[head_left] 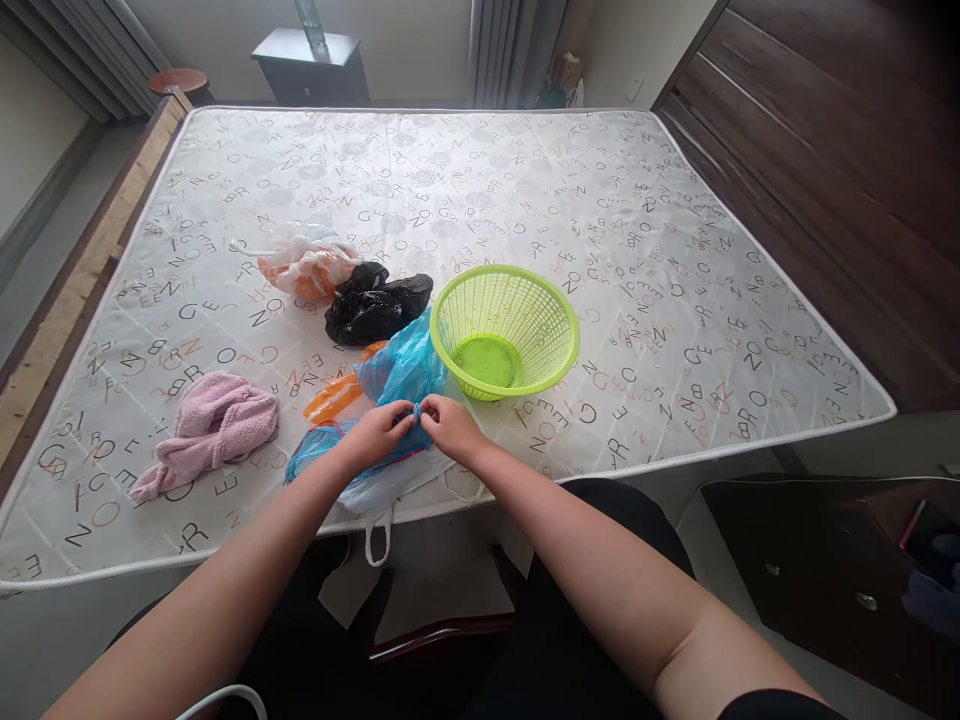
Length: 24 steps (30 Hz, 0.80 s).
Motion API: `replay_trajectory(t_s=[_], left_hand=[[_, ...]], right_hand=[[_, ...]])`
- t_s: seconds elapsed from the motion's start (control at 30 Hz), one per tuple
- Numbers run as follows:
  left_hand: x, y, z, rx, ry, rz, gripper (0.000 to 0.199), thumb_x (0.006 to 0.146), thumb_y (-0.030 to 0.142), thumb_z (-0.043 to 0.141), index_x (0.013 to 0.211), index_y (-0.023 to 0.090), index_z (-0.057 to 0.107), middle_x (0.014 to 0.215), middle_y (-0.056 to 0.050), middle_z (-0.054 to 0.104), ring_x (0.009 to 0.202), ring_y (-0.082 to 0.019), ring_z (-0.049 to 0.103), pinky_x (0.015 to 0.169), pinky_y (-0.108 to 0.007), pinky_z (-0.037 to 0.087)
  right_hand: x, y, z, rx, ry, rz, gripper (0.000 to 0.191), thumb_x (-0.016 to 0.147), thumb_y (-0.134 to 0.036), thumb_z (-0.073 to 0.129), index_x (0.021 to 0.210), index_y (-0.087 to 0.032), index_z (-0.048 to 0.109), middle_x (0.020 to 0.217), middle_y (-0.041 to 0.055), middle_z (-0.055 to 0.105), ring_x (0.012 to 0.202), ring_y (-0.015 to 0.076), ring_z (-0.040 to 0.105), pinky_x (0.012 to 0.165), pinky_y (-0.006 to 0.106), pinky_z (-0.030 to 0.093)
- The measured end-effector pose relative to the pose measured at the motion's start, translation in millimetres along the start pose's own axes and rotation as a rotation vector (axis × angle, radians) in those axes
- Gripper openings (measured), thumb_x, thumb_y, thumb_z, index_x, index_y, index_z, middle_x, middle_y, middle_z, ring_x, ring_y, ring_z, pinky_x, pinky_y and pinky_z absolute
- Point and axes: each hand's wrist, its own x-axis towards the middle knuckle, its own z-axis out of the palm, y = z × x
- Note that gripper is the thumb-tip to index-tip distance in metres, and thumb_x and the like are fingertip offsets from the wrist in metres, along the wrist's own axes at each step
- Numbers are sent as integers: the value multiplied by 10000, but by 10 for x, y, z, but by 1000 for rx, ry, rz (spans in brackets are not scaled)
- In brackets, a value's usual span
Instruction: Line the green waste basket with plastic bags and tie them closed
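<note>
A mattress (637, 300) printed with letters fills most of the room, a round stool (178, 80) past its far left corner, a grey stand (309, 65) beyond its far edge and brown wood panelling (817, 200) on the right. Leftmost on it lies a pink towel (217, 425), loosely crumpled and apart from everything else, as if simply set aside. Next, farther back, a white-and-orange bag (307, 268) sits bunched up against a black bag (379, 308); their heaped shapes suggest they were dropped there rather than laid out. Nearer the person, an orange bag (334, 398) shows from beneath the blue bag (409, 355), which spreads beside the basket, with pale plastic (375, 495) under the hands and a white handle loop (379, 540) hanging over the mattress edge. The left hand (380, 430) reaches in with its forearm slanting up from the lower left, fingers bent, thumb and forefinger closed on a small twist of blue plastic. The right hand (452, 425) mirrors it, fingers curled and tips pinching the same twist, probably so that both can work it finely; both forearms angle inward over the person's lap, the elbows well apart. Rightmost, just beyond that hand, the green basket (506, 325) leans slightly toward the person, its opening up, within easy reach.
</note>
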Motion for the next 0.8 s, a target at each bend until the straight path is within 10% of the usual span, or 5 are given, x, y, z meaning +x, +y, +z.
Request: replay_trajectory(t_s=[0.8], left_hand=[[-9, 32, 10, 27, -55, 5, 281, 973, 423, 461, 996, 220, 655, 895, -38, 712, 839, -235, 642, 734, -326, 447]], right_hand=[[-15, 37, 60, -26, -29, 30, 74, 863, -185, 568, 870, -223, 631, 846, 1, 687, 780, 177, 605, 688, 269, 406]])
